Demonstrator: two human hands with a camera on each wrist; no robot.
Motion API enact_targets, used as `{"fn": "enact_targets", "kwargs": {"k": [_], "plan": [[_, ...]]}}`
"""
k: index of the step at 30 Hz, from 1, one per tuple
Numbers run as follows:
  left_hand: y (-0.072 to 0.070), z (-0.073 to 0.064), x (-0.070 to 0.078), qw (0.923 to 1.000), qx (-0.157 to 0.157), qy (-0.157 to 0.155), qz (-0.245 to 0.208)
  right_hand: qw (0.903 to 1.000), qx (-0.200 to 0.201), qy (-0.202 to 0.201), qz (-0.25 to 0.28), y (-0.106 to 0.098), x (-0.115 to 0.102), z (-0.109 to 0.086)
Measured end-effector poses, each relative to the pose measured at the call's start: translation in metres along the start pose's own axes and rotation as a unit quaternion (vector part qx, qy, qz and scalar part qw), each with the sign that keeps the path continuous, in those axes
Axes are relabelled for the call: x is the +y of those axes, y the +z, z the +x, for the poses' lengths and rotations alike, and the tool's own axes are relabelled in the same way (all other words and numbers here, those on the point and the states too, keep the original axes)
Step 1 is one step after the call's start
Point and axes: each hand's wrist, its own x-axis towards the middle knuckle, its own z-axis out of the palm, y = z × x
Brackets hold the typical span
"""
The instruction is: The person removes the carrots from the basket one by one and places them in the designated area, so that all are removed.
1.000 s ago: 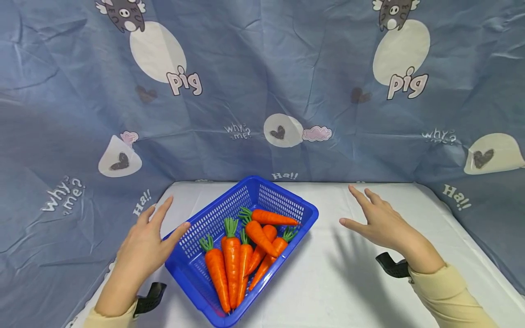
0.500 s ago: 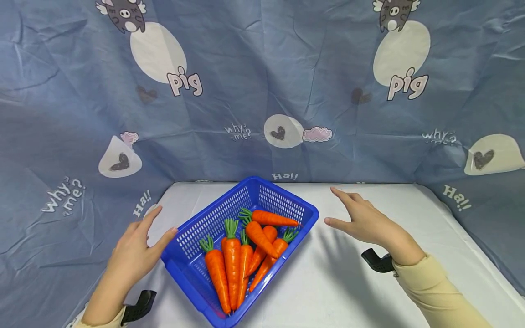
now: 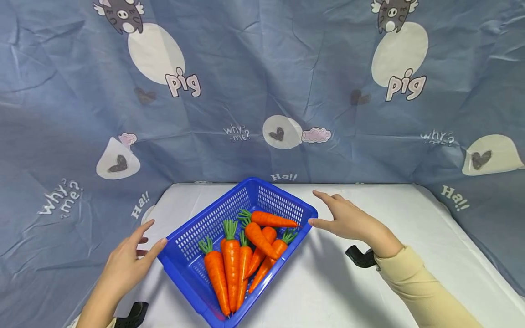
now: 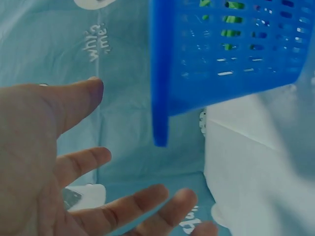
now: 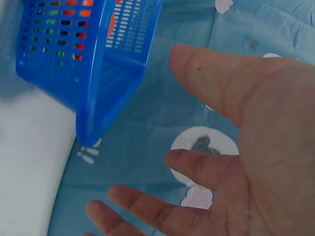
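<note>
A blue plastic basket (image 3: pixel 193 291) with slotted walls stands at an angle on the white tabletop, holding several orange carrots (image 3: pixel 231 269) with green tops. Beside its left corner is my left hand (image 3: pixel 125 264), fingers spread and thumb near the rim. The left wrist view shows a gap between the thumb (image 4: pixel 81 101) and the basket wall (image 4: pixel 216 73). My right hand (image 3: pixel 348 218) hovers by the right corner, its thumb tip close to the rim. In the right wrist view the basket rim (image 5: pixel 91 98) lies apart from the relaxed fingers (image 5: pixel 147 204). Neither hand holds anything.
The white tabletop (image 3: pixel 328 282) extends around the basket, mostly to its right. A blue patterned cloth (image 3: pixel 229 91) hangs behind the table and along both sides. Black wrist mounts (image 3: pixel 361 256) sit under both wrists.
My right hand has moved left to the basket's right corner. My left hand has shifted left and down toward me, staying beside the left corner. The basket and carrots have stayed in place.
</note>
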Motion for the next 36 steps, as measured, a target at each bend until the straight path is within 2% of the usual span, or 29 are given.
{"fn": "enact_targets", "kwargs": {"k": [11, 14, 19, 29, 32, 36], "plan": [[0.007, -0.003, -0.017, 0.9976, -0.048, -0.029, -0.041, 0.9992, -0.033, -0.009, 0.019, 0.010, -0.010, 0.021], [0.011, -0.006, -0.021, 0.9926, -0.063, -0.041, -0.096, 0.9988, -0.042, -0.011, 0.024, 0.012, -0.013, 0.027], [0.020, -0.009, -0.029, 0.9739, -0.087, -0.058, -0.202, 0.9976, -0.061, -0.018, 0.026, 0.017, -0.021, 0.038], [0.037, -0.014, -0.047, 0.9467, -0.097, -0.047, -0.304, 0.9938, -0.098, -0.044, 0.028, 0.028, -0.039, 0.060], [0.041, -0.013, -0.050, 0.9383, -0.100, -0.043, -0.328, 0.9926, -0.111, -0.043, 0.024, 0.031, -0.045, 0.067], [0.047, -0.012, -0.056, 0.9221, -0.105, -0.035, -0.371, 0.9895, -0.139, -0.024, 0.030, 0.036, -0.054, 0.076]]}}
